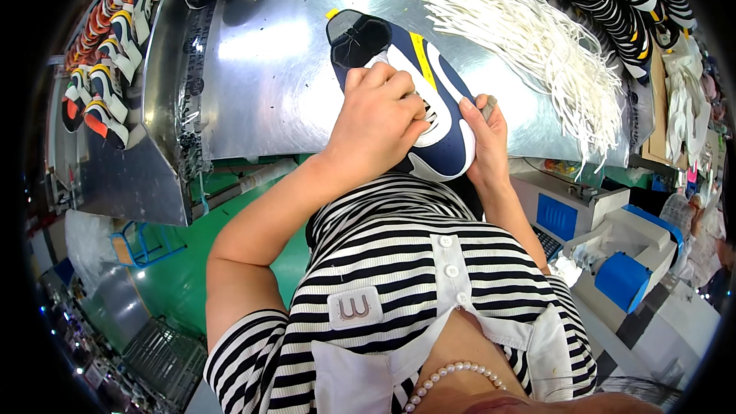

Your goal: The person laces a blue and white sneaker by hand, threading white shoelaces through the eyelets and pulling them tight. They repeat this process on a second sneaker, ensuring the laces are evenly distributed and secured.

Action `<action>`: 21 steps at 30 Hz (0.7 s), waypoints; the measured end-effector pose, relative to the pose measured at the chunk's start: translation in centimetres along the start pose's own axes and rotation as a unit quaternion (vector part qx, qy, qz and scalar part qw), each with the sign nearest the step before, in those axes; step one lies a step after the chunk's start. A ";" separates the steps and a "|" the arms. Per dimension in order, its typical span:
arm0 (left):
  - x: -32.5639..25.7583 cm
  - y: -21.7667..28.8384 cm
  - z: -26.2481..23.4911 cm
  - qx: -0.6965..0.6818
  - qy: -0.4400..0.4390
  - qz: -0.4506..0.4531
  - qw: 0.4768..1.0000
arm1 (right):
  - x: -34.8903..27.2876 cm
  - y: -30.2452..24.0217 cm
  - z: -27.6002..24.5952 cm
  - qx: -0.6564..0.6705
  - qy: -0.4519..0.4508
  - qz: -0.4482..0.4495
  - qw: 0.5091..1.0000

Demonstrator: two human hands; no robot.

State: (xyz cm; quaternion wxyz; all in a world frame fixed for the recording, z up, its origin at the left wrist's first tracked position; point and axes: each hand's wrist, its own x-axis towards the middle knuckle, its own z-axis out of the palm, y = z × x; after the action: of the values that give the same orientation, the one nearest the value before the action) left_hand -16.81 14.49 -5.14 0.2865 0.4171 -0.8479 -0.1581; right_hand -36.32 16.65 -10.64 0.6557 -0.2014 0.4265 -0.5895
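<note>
1. The left hand (pixel 379 119) lies over the middle of a navy and white shoe (pixel 406 96), fingers curled down onto its lacing area; its grip is narrow, pressed on the shoe's upper.
2. The right hand (pixel 484 142) cups the shoe's side just beside the left hand, thumb up along the toe end. A small grey object shows at its fingertips; what it is cannot be told. Its grip is closed around the shoe's edge.
3. The shoe sits between the two hands, its open collar pointing away from the person beyond the left knuckles, its toe toward the striped shirt (pixel 399 261). A yellow stripe runs along its side.
4. Under both hands is a shiny metal tabletop (pixel 268 69).
5. Beyond the right hand, well apart, lies a heap of white laces (pixel 537 38).
6. Far to the left of the left hand, a row of finished shoes (pixel 103 69) stands on a rack.
</note>
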 end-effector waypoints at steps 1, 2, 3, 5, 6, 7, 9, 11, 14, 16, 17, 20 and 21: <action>0.0 -0.4 -0.4 -0.034 -0.012 -0.002 0.999 | 0.0 0.1 -0.1 0.017 -0.003 0.010 1.000; 0.1 -0.9 -1.0 -0.071 -0.025 -0.002 0.997 | 0.1 0.1 -0.4 0.034 -0.002 0.019 0.999; 0.1 -1.5 -1.7 -0.105 -0.037 -0.003 0.994 | 0.1 0.1 -0.7 0.051 -0.005 0.029 0.998; -0.3 -2.4 -2.5 -0.138 -0.064 0.005 0.988 | 0.0 0.3 -1.0 0.080 -0.011 0.044 0.996; -0.4 -2.6 -2.5 -0.141 -0.072 0.002 0.987 | -0.3 0.6 -0.8 0.086 -0.013 0.042 0.995; -0.6 -2.7 -2.4 -0.144 -0.079 -0.001 0.986 | -0.4 0.9 -0.7 0.091 -0.016 0.040 0.995; -0.7 -2.6 -2.0 -0.123 0.028 0.008 0.992 | 0.1 0.7 -0.8 0.127 -0.025 0.052 0.990; -1.6 -1.4 -1.6 -0.105 0.179 -0.031 0.978 | 0.4 0.1 -0.9 0.147 -0.007 0.078 0.986; -5.4 -1.4 0.4 -0.326 0.240 -0.297 0.865 | 0.5 -0.3 -0.7 0.161 -0.021 0.076 0.984; -6.4 -2.2 0.3 -0.618 0.189 -0.397 0.652 | 0.1 -0.6 1.3 0.145 -0.032 0.101 0.984; -5.2 -2.0 -0.7 -0.772 0.123 -0.348 0.518 | 0.7 0.7 0.0 0.110 -0.053 0.091 0.988; -3.0 -1.6 -4.0 -0.674 0.250 -0.289 0.632 | 0.1 1.5 4.0 -0.054 -0.051 0.101 0.992; -2.2 -2.1 -6.2 -0.571 0.249 -0.300 0.722 | 1.0 0.7 3.0 -0.246 -0.148 0.061 0.956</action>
State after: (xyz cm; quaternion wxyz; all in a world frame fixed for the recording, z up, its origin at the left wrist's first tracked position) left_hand -10.63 14.81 -2.11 0.6088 0.4318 -0.3257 -0.5804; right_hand -33.58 15.14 -9.90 0.6763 -0.4150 0.4683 -0.3887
